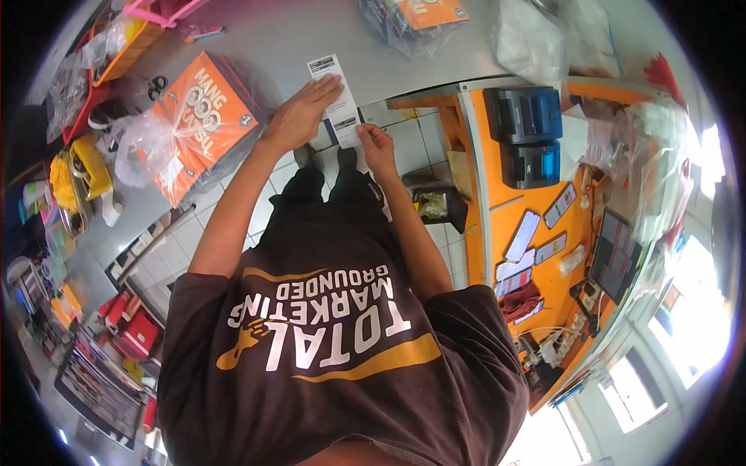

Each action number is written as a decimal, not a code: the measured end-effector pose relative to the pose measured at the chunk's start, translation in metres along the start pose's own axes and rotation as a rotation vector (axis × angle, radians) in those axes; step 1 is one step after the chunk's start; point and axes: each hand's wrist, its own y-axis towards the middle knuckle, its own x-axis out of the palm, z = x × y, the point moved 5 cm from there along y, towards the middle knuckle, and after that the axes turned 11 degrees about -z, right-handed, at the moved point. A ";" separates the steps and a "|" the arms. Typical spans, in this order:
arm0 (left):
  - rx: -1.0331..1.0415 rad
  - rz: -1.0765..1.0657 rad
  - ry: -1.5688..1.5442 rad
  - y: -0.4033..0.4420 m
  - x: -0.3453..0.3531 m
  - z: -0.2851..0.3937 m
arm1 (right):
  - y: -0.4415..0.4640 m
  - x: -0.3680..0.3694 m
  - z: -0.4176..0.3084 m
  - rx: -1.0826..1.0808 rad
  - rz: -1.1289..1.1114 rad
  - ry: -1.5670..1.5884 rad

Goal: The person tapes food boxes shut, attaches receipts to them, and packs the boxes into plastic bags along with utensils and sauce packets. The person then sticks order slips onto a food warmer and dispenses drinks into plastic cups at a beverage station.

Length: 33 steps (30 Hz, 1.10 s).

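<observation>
Slip, head view: printed white paper, its upper part on the gray tabletop, its lower end reaching past the near edge above the tiled floor.
Left hand: open and flat, fingers stretched across the slip's upper half, appearing to press it down.
Right hand: curled, thumb and fingers pinching the slip's lower right side.
Tear risk: a sharp pull by the pinching fingers against the flat hand's pressure could have ripped or creased the thin paper.
Drop risk: had both hands let go, the overhanging end could have drawn it floorward.
Bump risk: the plastic-wrapped orange pack sat near the left forearm, so an outward swing might have shoved it.
Edges: the gray rim ran under the slip; an orange tabletop bearing phones stood rightward, beyond the floor.
Room: gray surface stretched from the slip's top toward a wrapped bundle; leftward, the orange pack limited movement.
</observation>
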 end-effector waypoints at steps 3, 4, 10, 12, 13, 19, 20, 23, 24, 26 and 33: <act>-0.046 0.028 -0.158 0.004 -0.003 -0.007 | 0.001 0.000 -0.004 0.009 -0.029 -0.001; -0.049 0.066 -0.160 0.006 -0.005 -0.007 | 0.000 0.000 -0.003 0.009 -0.039 0.016; -0.083 0.124 -0.077 0.011 -0.002 -0.011 | 0.000 -0.003 0.000 0.050 -0.048 0.034; -0.100 0.132 -0.056 0.013 -0.002 -0.012 | 0.001 -0.003 0.003 0.057 -0.054 0.047; -0.102 0.137 -0.041 0.014 -0.002 -0.012 | 0.001 -0.003 0.004 0.060 -0.061 0.060; -0.141 0.118 -0.019 0.015 -0.003 -0.012 | 0.001 -0.003 0.005 0.071 -0.068 0.108; -0.168 0.093 -0.020 0.016 -0.002 -0.014 | 0.000 -0.003 0.003 0.072 -0.071 0.108; -0.138 0.126 0.037 0.020 -0.007 -0.014 | -0.001 -0.001 0.003 0.104 -0.066 0.096; -0.141 0.127 0.037 0.020 -0.008 -0.013 | 0.000 -0.001 0.003 0.077 -0.071 0.108; -0.152 0.114 0.031 0.020 -0.009 -0.012 | 0.000 0.001 -0.002 0.050 -0.079 0.120; -0.218 -0.014 0.037 0.020 -0.013 -0.009 | 0.000 -0.003 -0.002 0.066 -0.044 0.067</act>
